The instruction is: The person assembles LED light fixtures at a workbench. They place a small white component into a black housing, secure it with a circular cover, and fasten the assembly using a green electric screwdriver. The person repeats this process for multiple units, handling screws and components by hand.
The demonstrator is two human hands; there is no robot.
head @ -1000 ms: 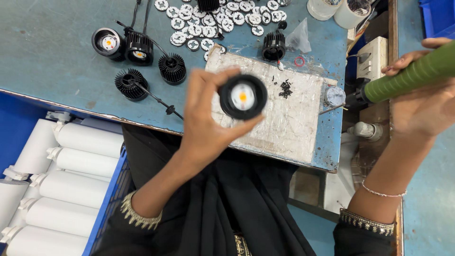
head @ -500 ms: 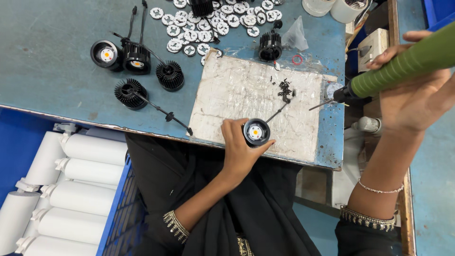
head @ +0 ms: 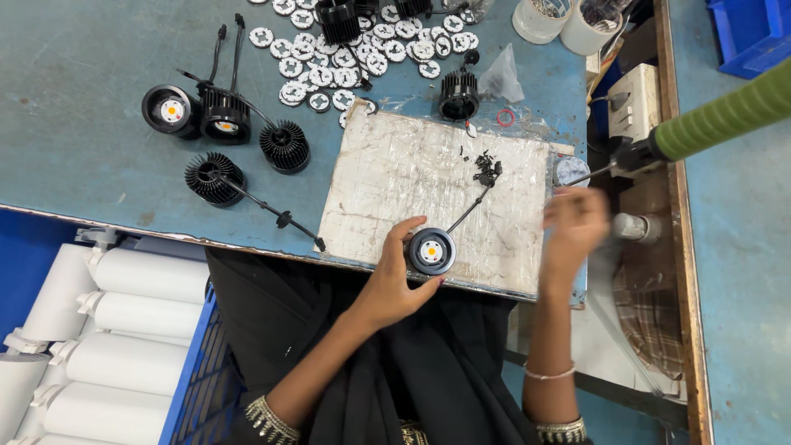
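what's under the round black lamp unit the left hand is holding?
The lamp unit rests on the worn white work mat, near its front edge, with the left hand gripping its side. The mat surface directly beneath it is covered.

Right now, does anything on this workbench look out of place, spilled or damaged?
Nothing looks damaged. The white discs lie scattered loose at the bench's far edge, and small black screws sit in a loose heap on the worn grey mat. The left hand holds a round black lamp on the mat; the right hand is blurred.
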